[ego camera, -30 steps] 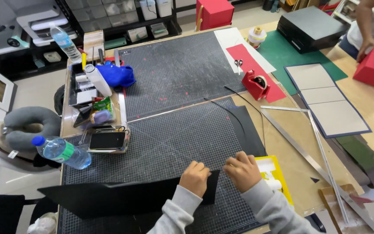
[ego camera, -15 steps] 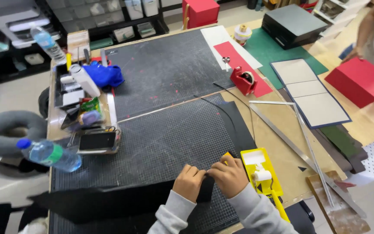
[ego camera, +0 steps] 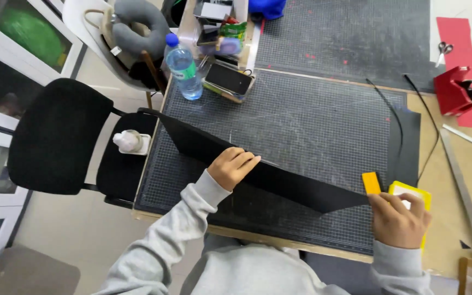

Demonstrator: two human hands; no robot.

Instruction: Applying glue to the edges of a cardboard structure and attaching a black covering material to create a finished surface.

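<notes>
A long black sheet (ego camera: 279, 177) of stiff paper lies slanted across the dark cutting mat (ego camera: 312, 125) on the counter (ego camera: 449, 240). One end reaches out past the left edge of the counter, near a black chair (ego camera: 55, 136). The left hand (ego camera: 231, 166) rests on top of the sheet near its middle, with the fingers (ego camera: 247, 160) close together and bent over the top edge. The right hand (ego camera: 399, 218) is at the other end, where the sheet comes to a point. Its fingers are curled, and it lies on a yellow tool (ego camera: 411, 191); I cannot tell if it grips it. A small orange piece (ego camera: 371, 183) sits just beside that hand. Farther up the mat stand a water bottle (ego camera: 184, 68) and a phone (ego camera: 229, 79). A red tape holder (ego camera: 457, 90) sits far to the right.
</notes>
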